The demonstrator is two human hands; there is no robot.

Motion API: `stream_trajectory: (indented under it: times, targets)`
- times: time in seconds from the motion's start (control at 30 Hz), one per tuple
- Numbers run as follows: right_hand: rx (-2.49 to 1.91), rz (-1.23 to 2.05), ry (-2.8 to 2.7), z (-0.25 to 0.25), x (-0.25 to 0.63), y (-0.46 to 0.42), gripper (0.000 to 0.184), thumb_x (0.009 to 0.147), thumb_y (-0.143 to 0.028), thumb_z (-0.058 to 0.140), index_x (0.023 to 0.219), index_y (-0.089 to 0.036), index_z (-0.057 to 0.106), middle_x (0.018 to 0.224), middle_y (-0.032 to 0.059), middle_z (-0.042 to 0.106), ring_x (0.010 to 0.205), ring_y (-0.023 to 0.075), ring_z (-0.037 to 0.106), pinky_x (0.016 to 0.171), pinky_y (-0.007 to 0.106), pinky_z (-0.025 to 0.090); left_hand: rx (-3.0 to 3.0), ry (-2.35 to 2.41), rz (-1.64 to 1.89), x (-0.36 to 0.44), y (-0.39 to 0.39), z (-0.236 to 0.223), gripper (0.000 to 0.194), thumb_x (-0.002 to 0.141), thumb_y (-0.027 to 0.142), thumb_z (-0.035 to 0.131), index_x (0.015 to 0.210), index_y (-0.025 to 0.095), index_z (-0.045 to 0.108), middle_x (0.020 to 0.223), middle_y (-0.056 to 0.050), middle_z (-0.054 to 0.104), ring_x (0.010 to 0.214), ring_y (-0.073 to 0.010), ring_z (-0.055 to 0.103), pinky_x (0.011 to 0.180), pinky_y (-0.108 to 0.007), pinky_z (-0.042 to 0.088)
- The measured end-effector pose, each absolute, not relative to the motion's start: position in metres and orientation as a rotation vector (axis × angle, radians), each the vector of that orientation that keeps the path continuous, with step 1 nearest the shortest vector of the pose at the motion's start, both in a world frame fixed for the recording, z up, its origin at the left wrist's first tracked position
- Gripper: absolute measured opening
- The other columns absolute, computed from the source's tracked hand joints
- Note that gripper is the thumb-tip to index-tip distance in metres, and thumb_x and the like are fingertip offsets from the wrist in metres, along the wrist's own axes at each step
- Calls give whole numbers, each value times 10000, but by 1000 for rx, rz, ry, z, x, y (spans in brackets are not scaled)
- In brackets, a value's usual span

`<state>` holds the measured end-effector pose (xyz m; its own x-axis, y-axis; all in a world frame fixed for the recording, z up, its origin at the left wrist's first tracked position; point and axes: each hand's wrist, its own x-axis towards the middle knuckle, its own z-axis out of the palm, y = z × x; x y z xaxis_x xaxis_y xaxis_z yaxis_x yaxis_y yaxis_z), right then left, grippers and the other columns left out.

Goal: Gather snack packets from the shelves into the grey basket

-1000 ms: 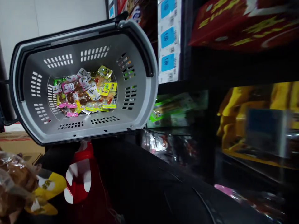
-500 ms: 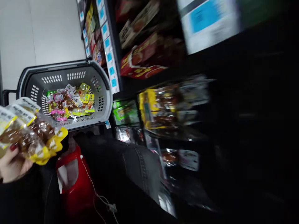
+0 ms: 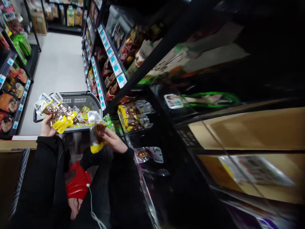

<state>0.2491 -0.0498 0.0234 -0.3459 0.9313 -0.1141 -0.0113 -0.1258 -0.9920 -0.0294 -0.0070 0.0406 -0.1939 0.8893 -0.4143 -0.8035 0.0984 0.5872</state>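
Clear packet point(image 3: 96, 135) in right grip point(image 3: 115, 141)

Dark store shelving point(image 3: 164, 127) lines the right of a pale aisle floor point(image 3: 58, 60), bearing yellow-edged packets point(image 3: 135, 116) in a cluster, green packets point(image 3: 114, 124) just beside them and a lone clear packet point(image 3: 149, 155) nearer the camera. Small wrapped snacks point(image 3: 81, 115) lie in a grey basket point(image 3: 101, 107); printed packs point(image 3: 9, 102) sit on the left-hand shelves point(image 3: 21, 109).
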Motion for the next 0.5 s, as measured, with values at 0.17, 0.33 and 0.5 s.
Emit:
stream_trajectory:
  times: [0.17,0.33,0.5]
  targets:
    - [-1103,1310,-1255,17,223,-13,475,752,-558,586,1077,-211,584,1085,61,642,1036,221,593,947,380,465,192,862,1473,-17,-8,37,141,665,161,619,805,179,621,761,-38,719,922,-263,675,841,-427,552]
    - [-1240,1074,-1283,-4,207,-4,321,771,-478,560,922,-197,588,858,59,665,818,217,616,780,360,496,196,898,1494,-25,-5,31,160,641,166,649,801,165,638,769,-45,723,909,-267,678,838,-415,556]
    - [-1229,1105,-1220,-10,201,-2,316,746,-475,576,907,-203,571,833,48,646,779,200,589,748,338,469,224,961,1484,-28,-1,31,115,648,153,650,761,167,638,734,-40,711,901,-266,678,841,-424,549]
